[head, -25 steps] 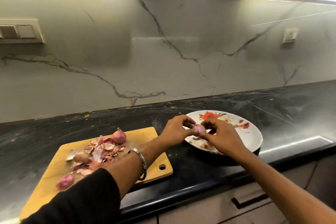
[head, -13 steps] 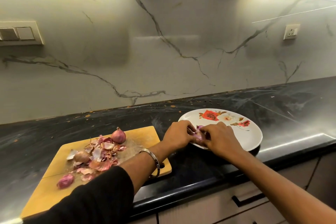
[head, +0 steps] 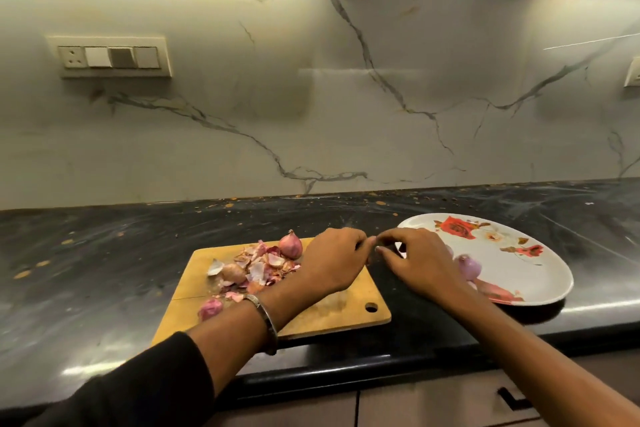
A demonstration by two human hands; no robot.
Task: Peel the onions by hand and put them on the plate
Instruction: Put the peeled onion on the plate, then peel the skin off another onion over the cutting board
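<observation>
While a peeled onion [head: 469, 266] lies on the plate [head: 540, 274] (floral), both hands hover nearby.

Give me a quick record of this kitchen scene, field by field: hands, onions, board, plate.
left hand: over the cutting board's right end, fingers curled; grip unclear
right hand: between board and plate, fingers loosely curled; grip unclear
plate: floral, holds a peeled onion
cutting board: wooden, bears a heap of peels
unpeeled onion: at the board's far edge
countertop: dark stone
</observation>
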